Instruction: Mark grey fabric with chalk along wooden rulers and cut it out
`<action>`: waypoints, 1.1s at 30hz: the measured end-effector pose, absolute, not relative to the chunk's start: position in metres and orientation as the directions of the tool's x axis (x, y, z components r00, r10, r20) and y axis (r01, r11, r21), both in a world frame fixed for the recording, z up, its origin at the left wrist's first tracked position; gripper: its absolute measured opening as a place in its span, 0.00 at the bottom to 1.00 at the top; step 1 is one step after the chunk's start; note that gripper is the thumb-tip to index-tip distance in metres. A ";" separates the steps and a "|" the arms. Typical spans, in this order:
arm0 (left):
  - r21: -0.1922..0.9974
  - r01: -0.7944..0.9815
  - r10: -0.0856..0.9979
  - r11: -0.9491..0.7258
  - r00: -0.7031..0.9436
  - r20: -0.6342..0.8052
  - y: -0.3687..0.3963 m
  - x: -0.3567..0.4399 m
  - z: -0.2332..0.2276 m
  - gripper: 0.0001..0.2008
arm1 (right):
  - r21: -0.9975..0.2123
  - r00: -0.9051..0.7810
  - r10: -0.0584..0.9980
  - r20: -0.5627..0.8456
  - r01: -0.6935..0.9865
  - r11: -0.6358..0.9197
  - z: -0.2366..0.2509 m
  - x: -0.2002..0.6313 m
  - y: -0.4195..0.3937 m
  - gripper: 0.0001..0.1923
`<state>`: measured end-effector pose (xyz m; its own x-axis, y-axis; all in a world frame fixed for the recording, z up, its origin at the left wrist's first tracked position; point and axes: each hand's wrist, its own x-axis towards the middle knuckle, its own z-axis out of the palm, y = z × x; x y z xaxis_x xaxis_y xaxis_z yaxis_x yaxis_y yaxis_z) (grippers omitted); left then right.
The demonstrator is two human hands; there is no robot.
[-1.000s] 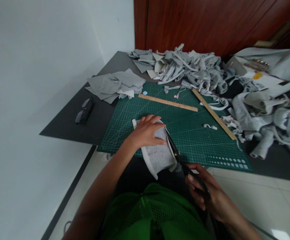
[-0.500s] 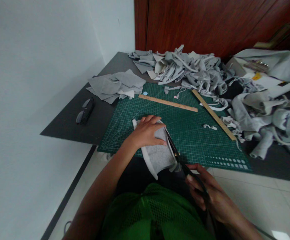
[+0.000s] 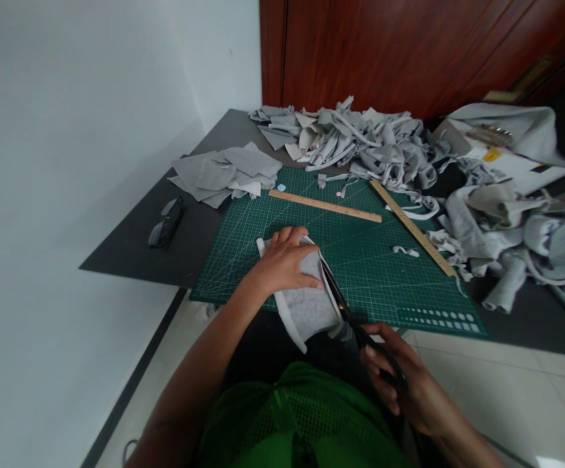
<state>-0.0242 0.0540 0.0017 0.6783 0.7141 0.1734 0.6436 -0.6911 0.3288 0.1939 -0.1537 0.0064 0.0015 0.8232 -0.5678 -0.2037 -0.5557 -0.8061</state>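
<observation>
My left hand (image 3: 285,261) lies flat on a grey fabric piece (image 3: 306,304) at the near edge of the green cutting mat (image 3: 370,260); the fabric hangs a little over the mat's edge. My right hand (image 3: 402,377) grips the handles of black scissors (image 3: 345,309), whose blades run along the right side of the fabric, up to my left fingertips.
Two wooden rulers (image 3: 325,205) (image 3: 411,227) lie on the mat's far part. A stack of grey cut pieces (image 3: 228,172) and dark glasses (image 3: 166,223) sit at the left. Heaps of grey scraps (image 3: 374,143) fill the back and right of the dark table (image 3: 136,244).
Both hands, the fabric and the scissors keep nearly the same pose. The view has tilted slightly, so the table's contents sit a little lower in the picture.
</observation>
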 end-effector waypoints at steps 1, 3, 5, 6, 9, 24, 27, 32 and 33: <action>0.314 0.640 0.705 -0.701 0.689 0.170 0.052 -0.023 0.004 0.38 | -0.803 -0.008 0.822 -0.570 -0.209 -0.559 0.006 0.196 -0.154 0.32; 0.281 0.635 0.687 -0.720 0.710 0.157 0.047 -0.021 0.008 0.38 | -0.792 -0.026 0.812 -0.582 -0.207 -0.574 0.005 0.201 -0.159 0.32; 0.255 0.638 0.679 -0.727 0.723 0.126 0.039 -0.018 0.014 0.38 | -0.778 -0.035 0.798 -0.602 -0.201 -0.596 0.005 0.205 -0.166 0.33; 0.250 0.638 0.675 -0.728 0.730 0.104 0.035 -0.016 0.018 0.38 | -0.772 -0.026 0.791 -0.611 -0.201 -0.603 0.005 0.207 -0.171 0.33; 0.266 0.629 0.659 -0.731 0.752 0.033 0.024 -0.012 0.027 0.37 | -0.758 0.013 0.773 -0.635 -0.207 -0.619 0.009 0.211 -0.186 0.32; 0.400 0.498 0.585 -0.769 0.800 0.129 0.058 -0.029 0.011 0.17 | -0.791 -0.045 0.804 -0.593 -0.158 -0.592 0.003 0.202 -0.192 0.28; 0.428 0.484 0.579 -0.764 0.806 0.123 0.062 -0.030 0.008 0.17 | -0.805 -0.048 0.813 -0.580 -0.119 -0.581 0.000 0.199 -0.192 0.27; 0.461 0.470 0.581 -0.753 0.804 0.130 0.066 -0.032 0.004 0.19 | -0.811 -0.022 0.818 -0.575 -0.112 -0.574 0.001 0.190 -0.187 0.24; 0.466 0.470 0.583 -0.750 0.803 0.127 0.066 -0.032 0.004 0.19 | -0.809 -0.018 0.817 -0.577 -0.127 -0.574 0.002 0.189 -0.185 0.24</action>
<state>-0.0323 0.0663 0.0036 0.8027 0.5826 0.1275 0.4699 -0.7495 0.4662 0.1890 -0.1855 0.0018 -0.0180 0.8166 -0.5769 -0.1270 -0.5741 -0.8088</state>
